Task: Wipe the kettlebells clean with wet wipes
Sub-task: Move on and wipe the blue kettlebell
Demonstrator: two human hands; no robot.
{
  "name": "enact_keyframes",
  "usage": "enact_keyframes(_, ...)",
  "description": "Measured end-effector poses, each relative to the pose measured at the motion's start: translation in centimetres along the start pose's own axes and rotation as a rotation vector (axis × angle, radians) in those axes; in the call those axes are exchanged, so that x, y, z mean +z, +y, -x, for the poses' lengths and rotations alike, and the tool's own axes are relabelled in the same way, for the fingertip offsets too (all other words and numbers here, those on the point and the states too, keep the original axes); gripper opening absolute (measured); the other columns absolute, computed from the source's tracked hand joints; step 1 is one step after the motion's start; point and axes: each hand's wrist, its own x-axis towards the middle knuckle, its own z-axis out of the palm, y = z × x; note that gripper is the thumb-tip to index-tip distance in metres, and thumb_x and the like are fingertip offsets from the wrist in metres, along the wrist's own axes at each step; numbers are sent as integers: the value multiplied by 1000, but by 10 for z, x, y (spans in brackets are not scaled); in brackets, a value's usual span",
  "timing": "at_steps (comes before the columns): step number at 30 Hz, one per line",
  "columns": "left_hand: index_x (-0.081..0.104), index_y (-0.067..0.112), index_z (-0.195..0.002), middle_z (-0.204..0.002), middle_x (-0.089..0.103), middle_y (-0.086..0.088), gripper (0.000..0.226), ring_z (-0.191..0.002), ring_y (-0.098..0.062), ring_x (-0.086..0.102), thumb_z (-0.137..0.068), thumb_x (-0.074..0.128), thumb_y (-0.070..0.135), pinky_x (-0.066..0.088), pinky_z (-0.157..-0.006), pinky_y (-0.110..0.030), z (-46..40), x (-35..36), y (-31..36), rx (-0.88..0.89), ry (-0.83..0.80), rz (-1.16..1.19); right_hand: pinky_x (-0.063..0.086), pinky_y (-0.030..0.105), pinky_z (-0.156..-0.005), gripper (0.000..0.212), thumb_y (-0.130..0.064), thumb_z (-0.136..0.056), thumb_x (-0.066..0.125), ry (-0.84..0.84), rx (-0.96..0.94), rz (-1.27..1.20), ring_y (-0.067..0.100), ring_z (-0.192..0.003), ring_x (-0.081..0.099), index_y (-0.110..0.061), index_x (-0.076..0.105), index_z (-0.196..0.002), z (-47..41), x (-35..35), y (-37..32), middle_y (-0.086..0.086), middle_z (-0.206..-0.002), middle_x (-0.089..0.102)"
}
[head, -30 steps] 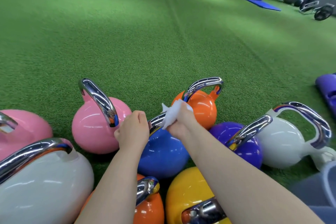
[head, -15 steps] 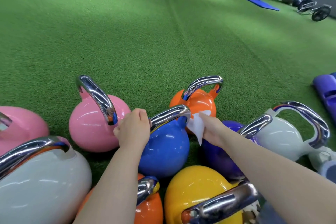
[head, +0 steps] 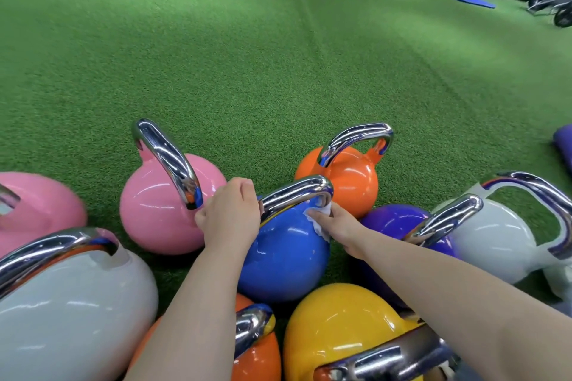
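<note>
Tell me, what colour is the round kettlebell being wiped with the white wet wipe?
Blue, with a shiny chrome handle; the head view shows the round blue kettlebell.

One head-worn wide-angle view only, so nothing is being shared with a second view. It is looking forward and down from close above the kettlebells on the turf, both forearms entering from the bottom edge, the far wall lying at the top right.

Glossy blue kettlebell, chrome handle
</note>
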Motion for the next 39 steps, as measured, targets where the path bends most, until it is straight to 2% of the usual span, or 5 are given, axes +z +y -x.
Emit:
enact_keyframes(8, 54, 25, -83, -93, 63, 0, 34, -99, -24, 53, -96, 24, 33, 25, -95, -43, -2, 3, 2, 10, -55, -47, 33, 20, -35, 12, -14, -88, 62, 190, -99, 85, 13, -33, 39, -8, 51, -85, 4, 7, -18, 7, -52, 55)
enact_keyframes(12, 52, 26, -81, -90, 63, 1, 34, -96, -23, 54, -96, 23, 34, 25, -95, -42, 0, 3, -2, 6, -50, -58, 35, 17, -49, 19, -18, -80, 72, 439, -237, 235, 8, -61, 46, -15, 54, -76, 7, 2, -23, -6, -64, 53)
enact_keyframes(19, 52, 25, -77, -84, 61, 3, 35, -92, -21, 52, -96, 24, 34, 26, -97, -43, -3, 5, 0, -11, -36, -66, 41, 21, -67, 17, -9, -81, 66, 283, -252, 147, 13, -83, 54, -17, 62, -95, -6, -2, -24, 2, -88, 64)
enact_keyframes(31, 51, 21, -69, -77, 60, 3, 39, -82, -18, 48, -98, 25, 31, 22, -82, -36, -3, 4, 1, 25, -18, -92, 52, 35, -82, 5, -23, -79, 71, 286, -98, -150, 17, -88, 64, -22, 67, -82, -28, 18, 14, 1, -91, 71)
enact_keyframes(39, 58, 24, -88, -91, 60, 1, 38, -97, -21, 48, -98, 22, 32, 25, -91, -39, 0, 5, 3, 6, -39, -108, 36, 26, -75, 19, -38, -86, 49, 393, 94, 31, 23, -83, 52, -22, 60, -86, -23, 33, 2, -1, -81, 59)
